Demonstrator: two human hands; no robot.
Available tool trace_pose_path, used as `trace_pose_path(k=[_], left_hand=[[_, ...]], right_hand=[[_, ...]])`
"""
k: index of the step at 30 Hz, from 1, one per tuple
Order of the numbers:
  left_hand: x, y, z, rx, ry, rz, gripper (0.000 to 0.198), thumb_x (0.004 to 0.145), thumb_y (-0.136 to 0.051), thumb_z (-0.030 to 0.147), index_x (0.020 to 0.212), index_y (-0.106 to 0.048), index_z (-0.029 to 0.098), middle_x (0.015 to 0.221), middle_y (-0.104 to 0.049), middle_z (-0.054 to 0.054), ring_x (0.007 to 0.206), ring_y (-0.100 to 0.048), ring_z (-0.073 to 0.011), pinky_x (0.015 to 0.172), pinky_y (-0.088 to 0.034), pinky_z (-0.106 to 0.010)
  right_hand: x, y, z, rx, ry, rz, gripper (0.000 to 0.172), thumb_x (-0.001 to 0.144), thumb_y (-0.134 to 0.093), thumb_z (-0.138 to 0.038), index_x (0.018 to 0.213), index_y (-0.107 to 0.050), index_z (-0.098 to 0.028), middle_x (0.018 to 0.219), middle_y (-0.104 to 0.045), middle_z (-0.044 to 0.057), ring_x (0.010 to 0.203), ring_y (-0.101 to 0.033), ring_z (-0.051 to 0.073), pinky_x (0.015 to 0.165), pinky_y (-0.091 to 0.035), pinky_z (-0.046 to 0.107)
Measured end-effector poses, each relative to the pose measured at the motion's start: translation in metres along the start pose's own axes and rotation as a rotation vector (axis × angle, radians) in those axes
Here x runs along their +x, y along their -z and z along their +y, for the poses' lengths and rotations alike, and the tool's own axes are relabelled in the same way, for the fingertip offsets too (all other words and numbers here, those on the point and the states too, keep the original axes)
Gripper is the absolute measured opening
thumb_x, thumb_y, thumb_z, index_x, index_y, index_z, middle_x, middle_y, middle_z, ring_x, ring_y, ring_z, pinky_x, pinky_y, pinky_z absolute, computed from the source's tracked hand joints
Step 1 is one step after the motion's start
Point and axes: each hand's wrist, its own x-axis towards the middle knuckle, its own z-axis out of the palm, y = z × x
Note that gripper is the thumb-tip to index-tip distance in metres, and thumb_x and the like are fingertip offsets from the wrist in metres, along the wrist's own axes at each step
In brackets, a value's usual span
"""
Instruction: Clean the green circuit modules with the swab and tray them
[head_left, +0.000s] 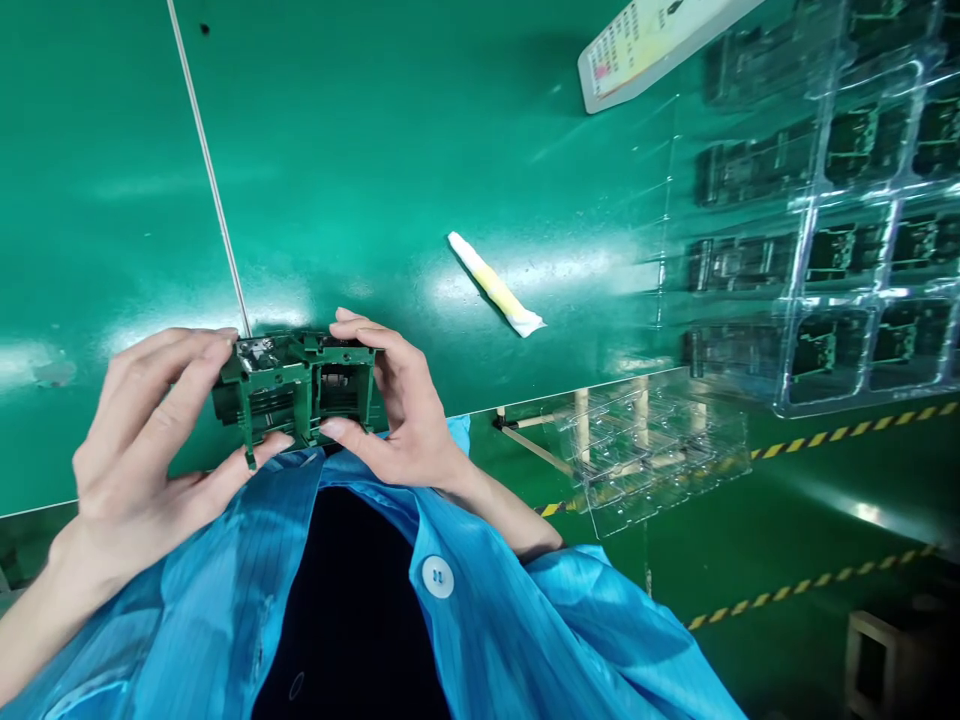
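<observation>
A dark green plastic part [294, 392] with metal pieces inside is held between both my hands, just above the near edge of the green table [375, 150]. My left hand [142, 440] grips its left side with fingers on top and thumb below. My right hand [397, 410] pinches its right side between thumb and fingers. Below the hands shows my blue striped coat [487, 620].
A white and yellow wrapped swab [495, 285] lies on the table to the right. Clear plastic trays [825, 220] with several dark green parts fill the right side. A white label card [645, 45] lies at the top. A thin white line [210, 180] crosses the table. The floor shows yellow-black tape [825, 435].
</observation>
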Motion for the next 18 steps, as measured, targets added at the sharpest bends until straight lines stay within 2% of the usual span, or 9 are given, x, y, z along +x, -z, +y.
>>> trace_pose_path(k=[4, 7, 11, 18], left_hand=[[0.000, -0.003, -0.004, -0.012, 0.050, -0.024, 0.075, 0.080, -0.081, 0.029, 0.147, -0.048, 0.035, 0.136, -0.064, -0.003, 0.124, -0.063, -0.0322, 0.105, -0.057, -0.054], [-0.001, -0.006, -0.005, -0.033, 0.071, -0.029, 0.074, 0.080, -0.082, 0.030, 0.146, -0.050, 0.032, 0.132, -0.065, -0.007, 0.123, -0.063, -0.0307, 0.104, -0.057, -0.051], [-0.002, -0.011, -0.009, -0.060, 0.038, 0.006, 0.076, 0.075, -0.087, 0.036, 0.142, -0.054, 0.024, 0.126, -0.069, -0.011, 0.119, -0.065, -0.0302, 0.103, -0.058, -0.048], [-0.003, -0.013, -0.009, -0.120, 0.078, -0.008, 0.078, 0.074, -0.088, 0.032, 0.143, -0.054, 0.024, 0.127, -0.068, -0.011, 0.122, -0.064, -0.0287, 0.106, -0.055, -0.045]], right_hand=[[0.001, 0.003, -0.012, -0.055, -0.071, -0.025, 0.058, 0.092, -0.068, -0.033, 0.141, -0.038, -0.027, 0.145, -0.052, 0.014, 0.146, -0.044, 0.027, 0.120, -0.042, 0.051], [0.001, 0.004, -0.021, -0.100, -0.111, -0.033, 0.058, 0.092, -0.067, -0.030, 0.142, -0.038, -0.026, 0.146, -0.051, 0.014, 0.146, -0.044, 0.028, 0.119, -0.043, 0.051], [0.001, 0.006, -0.028, -0.158, -0.127, -0.040, 0.059, 0.091, -0.068, -0.027, 0.141, -0.037, -0.024, 0.147, -0.051, 0.016, 0.145, -0.044, 0.029, 0.118, -0.044, 0.051], [0.001, 0.008, -0.031, -0.286, -0.127, -0.064, 0.053, 0.094, -0.065, -0.029, 0.140, -0.040, -0.022, 0.146, -0.054, 0.017, 0.143, -0.048, 0.029, 0.117, -0.045, 0.053]])
